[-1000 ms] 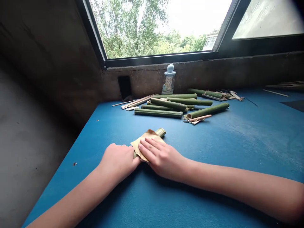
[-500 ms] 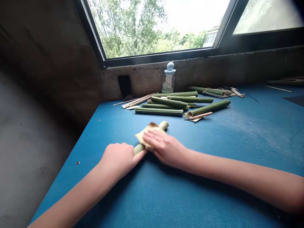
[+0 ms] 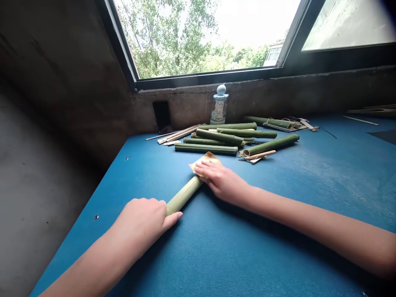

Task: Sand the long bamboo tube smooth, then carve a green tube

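A pale green bamboo tube [image 3: 185, 194] lies slantwise over the blue table. Wrapped round its near end is my left hand [image 3: 145, 216], closed, with the thumb along the tube's side. At the far end my right hand [image 3: 216, 177] presses a yellowish sheet of sandpaper [image 3: 208, 160] with a brown corner over the bamboo. The fingers of that hand are bent over the sheet, and the tube's far tip is hidden beneath them.
Several darker green bamboo tubes [image 3: 206, 148] lie behind my hands. Beside them are a wooden-handled tool [image 3: 260, 155] and thin bamboo strips [image 3: 177, 135]. A lidded bottle [image 3: 219, 108] and a black phone [image 3: 162, 116] stand by the wall under the window. The table [image 3: 247, 255] has small holes at left.
My right hand has slid the sandpaper away from my left hand to the tube's far end. My left hand has shifted slightly left and nearer, still holding the tube.
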{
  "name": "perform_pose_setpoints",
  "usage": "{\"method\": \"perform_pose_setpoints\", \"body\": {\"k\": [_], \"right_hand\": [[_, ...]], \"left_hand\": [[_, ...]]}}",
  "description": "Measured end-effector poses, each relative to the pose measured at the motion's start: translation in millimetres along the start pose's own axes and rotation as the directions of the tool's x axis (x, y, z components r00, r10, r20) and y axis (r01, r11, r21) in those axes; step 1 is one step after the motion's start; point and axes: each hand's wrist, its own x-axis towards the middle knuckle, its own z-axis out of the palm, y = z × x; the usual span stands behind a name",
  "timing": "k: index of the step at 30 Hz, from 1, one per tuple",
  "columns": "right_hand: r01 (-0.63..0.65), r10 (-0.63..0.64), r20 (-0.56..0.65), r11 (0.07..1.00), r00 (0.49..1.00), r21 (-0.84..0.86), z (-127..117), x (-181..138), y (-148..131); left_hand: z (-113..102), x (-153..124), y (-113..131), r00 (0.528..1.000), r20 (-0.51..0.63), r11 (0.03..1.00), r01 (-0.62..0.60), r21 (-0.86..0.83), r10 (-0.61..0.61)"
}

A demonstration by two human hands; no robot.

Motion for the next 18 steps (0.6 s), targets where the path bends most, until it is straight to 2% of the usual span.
{"method": "perform_pose_setpoints", "body": {"k": [2,4,6,8,10,13,15,16,18], "right_hand": [[0.085,-0.087,0.052,0.996,0.995,0.032,2.2,-1.6,-22.6],[0.150,-0.157,0.096,0.986,0.983,0.079,1.7,-0.6,-23.8],[0.114,-0.123,0.100,0.990,0.987,0.088,-1.4,2.9,-2.4],[0.012,-0.016,0.069,0.999,0.997,0.050,-4.6,6.4,24.7],[-0.021,0.020,0.033,1.000,0.999,0.023,-5.2,7.7,35.3],[0.130,-0.130,0.005,0.988,0.991,0.081,1.0,6.4,8.9],[0.253,-0.257,0.016,0.958,0.966,0.136,6.5,5.7,-12.1],[0.282,-0.288,0.019,0.948,0.958,0.145,8.2,5.9,-15.2],[0.258,-0.261,0.008,0.958,0.965,0.125,8.1,6.7,-0.8]], "left_hand": [[2.2,5.5,3.5,0.999,-0.036,1.000,-0.007,0.000,0.007],[3.2,10.7,6.5,0.999,-0.040,1.000,-0.009,-0.016,0.009],[2.5,15.3,9.0,0.999,-0.035,0.999,-0.014,-0.041,0.013],[0.3,18.8,11.3,1.000,-0.029,0.998,-0.010,-0.058,0.009],[-2.1,20.5,13.6,1.000,-0.026,0.998,-0.005,-0.067,0.004],[-3.8,19.6,16.9,1.000,-0.029,0.998,-0.005,-0.063,0.003],[-2.9,16.3,18.5,0.999,-0.036,0.998,-0.002,-0.057,0.000],[-1.8,13.8,18.8,0.999,-0.042,0.999,0.012,-0.047,-0.014],[1.1,7.7,18.6,0.998,-0.043,0.999,0.047,-0.005,-0.047]]}}
